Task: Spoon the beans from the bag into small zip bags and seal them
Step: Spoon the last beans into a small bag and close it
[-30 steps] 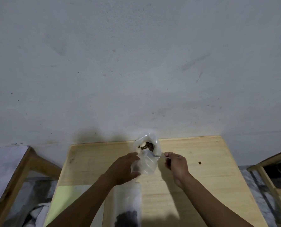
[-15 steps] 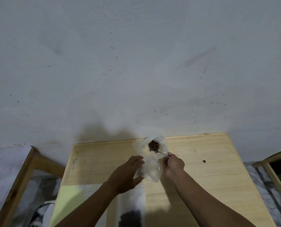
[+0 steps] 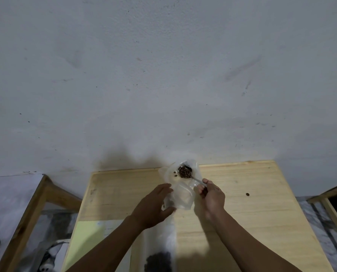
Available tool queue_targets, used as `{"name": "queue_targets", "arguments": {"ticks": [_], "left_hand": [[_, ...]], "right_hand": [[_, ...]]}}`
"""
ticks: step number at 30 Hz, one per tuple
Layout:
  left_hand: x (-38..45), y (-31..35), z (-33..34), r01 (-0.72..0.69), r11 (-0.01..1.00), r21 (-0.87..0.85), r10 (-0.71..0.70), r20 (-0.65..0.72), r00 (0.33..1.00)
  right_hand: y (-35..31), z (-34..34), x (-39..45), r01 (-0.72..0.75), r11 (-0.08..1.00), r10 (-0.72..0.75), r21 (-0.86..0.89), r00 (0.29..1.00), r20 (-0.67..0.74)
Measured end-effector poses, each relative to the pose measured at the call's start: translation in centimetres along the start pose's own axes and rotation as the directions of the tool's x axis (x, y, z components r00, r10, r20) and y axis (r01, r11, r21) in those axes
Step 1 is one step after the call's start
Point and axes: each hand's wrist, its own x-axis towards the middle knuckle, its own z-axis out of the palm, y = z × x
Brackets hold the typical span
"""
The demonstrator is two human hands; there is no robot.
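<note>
A small clear plastic bag (image 3: 183, 195) stands upright near the far edge of the wooden table (image 3: 252, 222). My left hand (image 3: 153, 205) holds its left side between thumb and fingers. My right hand (image 3: 211, 197) pinches the handle of a metal spoon (image 3: 196, 180). The spoon's bowl, heaped with brown beans (image 3: 184, 172), sits in the open mouth of the bag. A few loose beans lie inside the bag near the mouth. A second clear bag with a dark pile of beans (image 3: 157, 261) lies at the near edge, between my forearms.
One loose bean (image 3: 247, 194) lies on the table to the right of my hand. A pale yellow-green sheet (image 3: 85, 232) covers the near left corner. Wooden frames stand to the left (image 3: 36, 203) and the right (image 3: 330, 195). A grey wall rises behind the table.
My right hand has moved left up to the bag, and the loaded spoon now sits in the bag's mouth. My left hand's fingers have straightened along the bag's side.
</note>
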Motion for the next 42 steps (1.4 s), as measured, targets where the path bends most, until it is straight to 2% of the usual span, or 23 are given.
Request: {"name": "queue_targets", "arguments": {"ticks": [4,9,18,24,30,33,38,40,42], "left_hand": [[0.6,0.5,-0.1,0.047,0.999,-0.003,-0.047,0.006,0.999],[1.5,1.1,0.1,0.106,0.994,0.022,-0.105,-0.024,0.994],[2.5,1.9,0.3,0.178,0.984,0.017,-0.177,-0.059,0.983],[2.9,1.8,0.6,0.228,0.973,-0.034,-0.230,-0.040,0.972],[2.9,2.0,0.6,0.243,0.969,-0.043,-0.245,-0.038,0.969],[2.6,2.3,0.4,0.247,0.968,-0.041,-0.248,-0.033,0.968],[2.3,2.5,0.1,0.217,0.975,-0.039,-0.218,-0.033,0.975],[2.2,2.6,0.0,0.198,0.980,-0.035,-0.200,-0.045,0.979],[2.1,2.7,-0.1,0.192,0.981,-0.032,-0.193,-0.051,0.980]], "right_hand": [[-1.4,-0.6,-0.7,0.100,0.960,-0.090,-0.263,0.995,0.048],[-3.4,-1.1,-0.6,0.222,0.837,-0.207,-0.500,0.975,0.085],[-8.2,-0.6,-2.7,0.373,0.755,-0.303,-0.539,0.928,0.218],[-9.9,-0.3,-4.3,0.416,0.703,-0.281,-0.578,0.908,0.312],[-9.5,-0.1,-5.4,0.461,0.587,-0.269,-0.665,0.886,0.377],[-9.0,-0.2,-5.5,0.556,0.429,-0.275,-0.712,0.831,0.484],[-8.6,-0.3,-6.1,0.774,0.119,-0.231,-0.622,0.631,0.741],[-8.7,-0.3,-6.3,0.809,0.064,-0.203,-0.585,0.584,0.786],[-8.9,-0.4,-6.3,0.819,0.057,-0.217,-0.571,0.568,0.794]]}}
